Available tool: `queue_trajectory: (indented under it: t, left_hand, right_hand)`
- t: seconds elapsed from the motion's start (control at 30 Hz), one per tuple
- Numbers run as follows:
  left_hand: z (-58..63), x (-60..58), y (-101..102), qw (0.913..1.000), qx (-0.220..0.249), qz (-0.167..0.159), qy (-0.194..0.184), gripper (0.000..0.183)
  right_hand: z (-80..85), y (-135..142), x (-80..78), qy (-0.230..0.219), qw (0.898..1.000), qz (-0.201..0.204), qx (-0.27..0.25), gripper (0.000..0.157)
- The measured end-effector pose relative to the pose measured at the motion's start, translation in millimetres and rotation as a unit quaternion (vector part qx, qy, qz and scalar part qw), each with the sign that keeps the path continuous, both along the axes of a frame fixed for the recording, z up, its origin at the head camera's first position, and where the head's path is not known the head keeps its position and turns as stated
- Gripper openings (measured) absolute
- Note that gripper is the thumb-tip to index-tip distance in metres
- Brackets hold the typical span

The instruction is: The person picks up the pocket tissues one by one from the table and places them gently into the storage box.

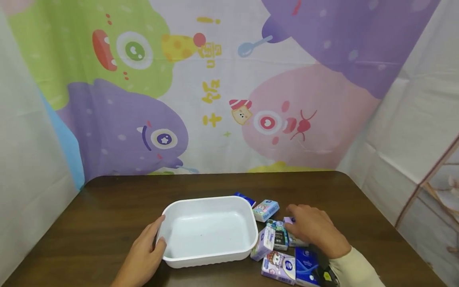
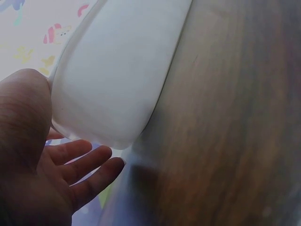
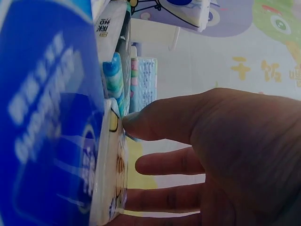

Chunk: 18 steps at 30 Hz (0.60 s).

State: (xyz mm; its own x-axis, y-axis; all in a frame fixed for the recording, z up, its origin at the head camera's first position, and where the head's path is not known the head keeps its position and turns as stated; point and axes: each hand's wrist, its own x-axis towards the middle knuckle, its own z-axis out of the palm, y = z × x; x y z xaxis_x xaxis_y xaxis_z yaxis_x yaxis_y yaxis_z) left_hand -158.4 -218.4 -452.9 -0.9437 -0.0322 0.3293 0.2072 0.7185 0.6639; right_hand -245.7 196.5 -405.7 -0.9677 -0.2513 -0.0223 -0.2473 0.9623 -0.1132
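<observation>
A white plastic basin [image 1: 211, 231] stands on the table. My left hand [image 1: 142, 252] rests against its left end, with fingertips at the rim. In the left wrist view the basin's outer wall [image 2: 113, 70] lies beside the thumb, and the other fingers are spread and relaxed. My right hand [image 1: 317, 229] reaches over a purple tissue pack [image 1: 295, 239], partly hidden beneath it. In the right wrist view that hand's thumb [image 3: 155, 120] is at a pale pack's edge [image 3: 112, 165], fingers extended; whether they touch it is unclear.
Right of the basin lie a light-blue tissue pack [image 1: 266, 210], a dark green-blue pack [image 1: 279, 235], a tilted lilac pack [image 1: 263, 243], a cartoon pack [image 1: 279, 267] and a blue pack [image 1: 305, 265]. Another blue pack [image 1: 245, 198] sits behind the basin's corner. A printed curtain [image 1: 215, 151] hangs behind.
</observation>
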Motion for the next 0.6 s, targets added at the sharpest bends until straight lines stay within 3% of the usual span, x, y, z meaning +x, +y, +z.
queue_trajectory:
  t: [0.27,0.6]
  left_hand:
    - [-0.4,0.3,-0.9,0.9999,-0.012,0.005,0.008,0.054]
    - [-0.4,-1.1,0.1,0.9998,-0.015,0.002,0.009,0.053]
  right_hand:
    - [2.0,3.3,-2.8,-0.033,0.999,-0.014,0.015,0.038]
    - [3.2,3.5,-1.6,-0.041,0.998,-0.037,0.036,0.031]
